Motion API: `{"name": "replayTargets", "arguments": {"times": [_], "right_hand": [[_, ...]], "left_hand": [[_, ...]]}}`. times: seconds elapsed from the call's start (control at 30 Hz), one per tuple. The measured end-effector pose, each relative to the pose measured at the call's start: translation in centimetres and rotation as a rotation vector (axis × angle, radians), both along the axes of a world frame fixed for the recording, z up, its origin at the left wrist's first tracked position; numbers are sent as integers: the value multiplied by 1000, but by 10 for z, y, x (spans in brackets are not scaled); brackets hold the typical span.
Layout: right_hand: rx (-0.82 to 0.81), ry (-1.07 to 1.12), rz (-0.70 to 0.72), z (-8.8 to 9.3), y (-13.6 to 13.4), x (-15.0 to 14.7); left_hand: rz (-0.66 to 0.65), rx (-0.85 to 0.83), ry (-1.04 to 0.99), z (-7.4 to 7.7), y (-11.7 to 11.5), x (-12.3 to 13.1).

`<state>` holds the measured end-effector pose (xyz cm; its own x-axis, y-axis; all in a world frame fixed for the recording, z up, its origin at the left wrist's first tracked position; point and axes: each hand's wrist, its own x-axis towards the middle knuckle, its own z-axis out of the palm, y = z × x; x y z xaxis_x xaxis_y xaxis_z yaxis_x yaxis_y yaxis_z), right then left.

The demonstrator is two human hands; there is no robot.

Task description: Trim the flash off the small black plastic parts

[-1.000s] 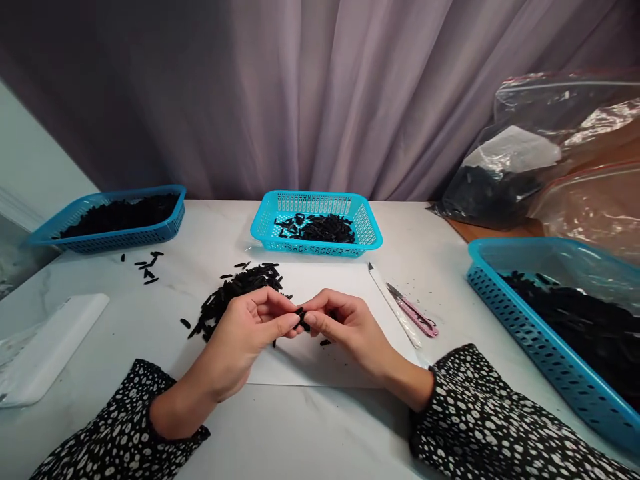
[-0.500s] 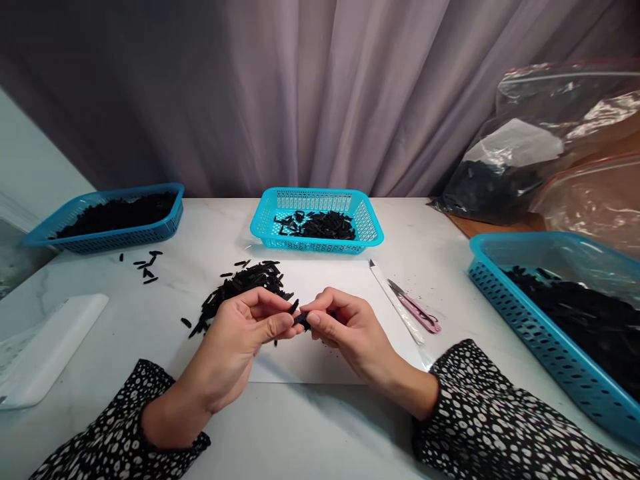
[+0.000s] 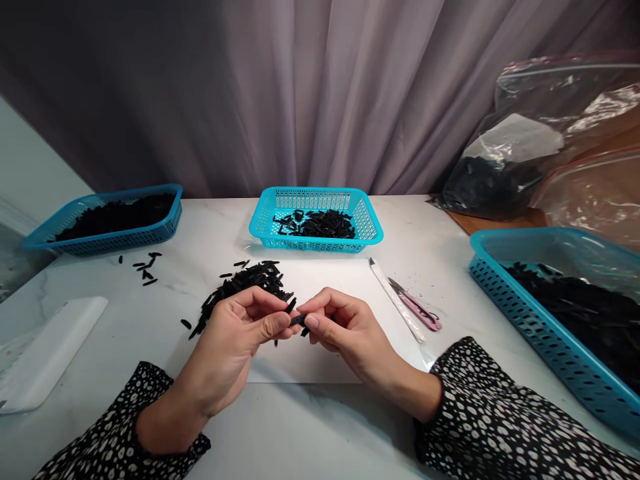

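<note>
Black piece (image 3: 299, 321) was pinched between the fingertips of my left hand (image 3: 240, 333) and my right hand (image 3: 345, 328), both closed narrow on it, above the white sheet (image 3: 320, 363) toward the desk's (image 3: 300, 433) front edge. Loose pile of like pieces (image 3: 240, 285) lay just beyond my left hand. Teal basket (image 3: 371, 231), partly filled, sat at the far edge, centre. Pink snips (image 3: 419, 313) lay just right of the sheet. Blue basket (image 3: 125, 237) stood at the far left corner, another basket (image 3: 525, 303) along the right edge.
</note>
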<state>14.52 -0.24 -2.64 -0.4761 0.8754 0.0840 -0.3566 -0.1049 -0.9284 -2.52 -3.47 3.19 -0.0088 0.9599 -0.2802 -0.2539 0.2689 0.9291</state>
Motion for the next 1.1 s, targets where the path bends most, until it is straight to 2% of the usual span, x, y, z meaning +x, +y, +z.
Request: {"name": "replayTargets", "arguments": {"times": [0.13, 0.5, 1.1], "right_hand": [[-1, -21, 4, 1, 0, 1], [128, -94, -112, 10, -5, 3], [57, -23, -79, 5, -4, 3]], "left_hand": [[6, -3, 9, 0, 1, 0], [17, 53, 86, -1, 0, -4], [23, 72, 139, 2, 0, -3]]}}
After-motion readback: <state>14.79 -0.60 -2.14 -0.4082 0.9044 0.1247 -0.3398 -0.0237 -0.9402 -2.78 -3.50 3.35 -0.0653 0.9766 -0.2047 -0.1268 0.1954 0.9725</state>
